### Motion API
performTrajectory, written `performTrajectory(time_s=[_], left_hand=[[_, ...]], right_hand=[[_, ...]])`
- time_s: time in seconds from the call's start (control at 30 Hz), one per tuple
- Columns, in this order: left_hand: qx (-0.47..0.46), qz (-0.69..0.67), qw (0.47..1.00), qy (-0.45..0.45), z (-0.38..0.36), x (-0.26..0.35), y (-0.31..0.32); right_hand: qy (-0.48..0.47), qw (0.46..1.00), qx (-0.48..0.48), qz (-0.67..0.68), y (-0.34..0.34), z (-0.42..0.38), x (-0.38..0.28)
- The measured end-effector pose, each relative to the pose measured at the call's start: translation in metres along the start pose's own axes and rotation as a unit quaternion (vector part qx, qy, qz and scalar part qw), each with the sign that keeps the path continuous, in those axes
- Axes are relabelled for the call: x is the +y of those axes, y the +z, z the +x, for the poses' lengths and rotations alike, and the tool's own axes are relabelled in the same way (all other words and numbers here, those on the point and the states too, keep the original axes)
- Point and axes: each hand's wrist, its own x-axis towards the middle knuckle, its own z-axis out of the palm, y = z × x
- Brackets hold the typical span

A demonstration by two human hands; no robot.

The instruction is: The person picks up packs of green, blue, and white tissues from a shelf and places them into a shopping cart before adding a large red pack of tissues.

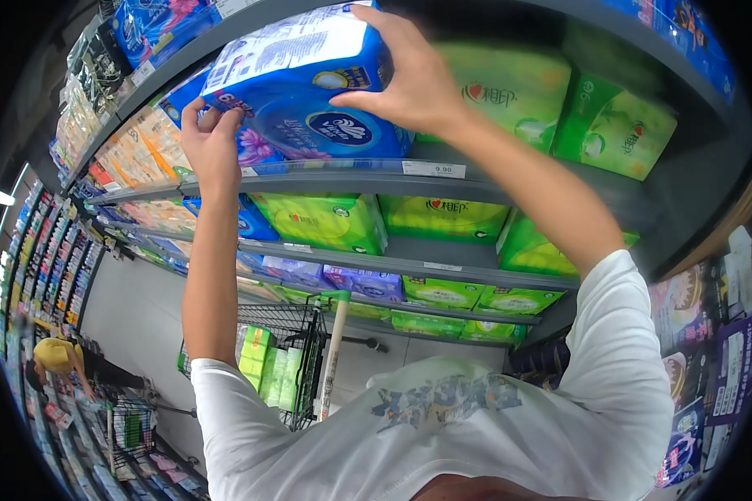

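A blue pack of Vinda tissues with a pink flower print and a white top is held between my two hands at the upper shelf. My left hand grips its lower left corner, fingers curled and thumb against the front. On the right end, my right hand spreads over it, with the thumb on the front face and the fingers at the top edge. Just right of it on the same shelf stand green tissue packs. Below the pack runs the shelf edge with a price tag.
Lower shelves hold more green packs and purple packs. A shopping cart with green packs inside stands below. At the left, a person in a yellow top bends by another cart. Stacked packages line the right side.
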Motion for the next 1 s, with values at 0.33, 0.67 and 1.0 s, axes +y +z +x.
performTrajectory(time_s=[0.33,0.67,1.0], left_hand=[[-0.025,-0.116,0.957,0.266,-0.027,0.095,0.007],[-0.195,-0.146,0.965,-0.093,-0.111,0.008,-0.016],[-0.168,-0.139,0.939,-0.266,-0.193,-0.042,-0.056]], right_hand=[[-0.114,0.987,0.074,0.091,-0.065,0.035,-0.029],[0.305,0.880,0.027,0.363,-0.062,-0.076,-0.061],[0.507,0.778,-0.059,0.366,-0.033,-0.176,-0.074]])
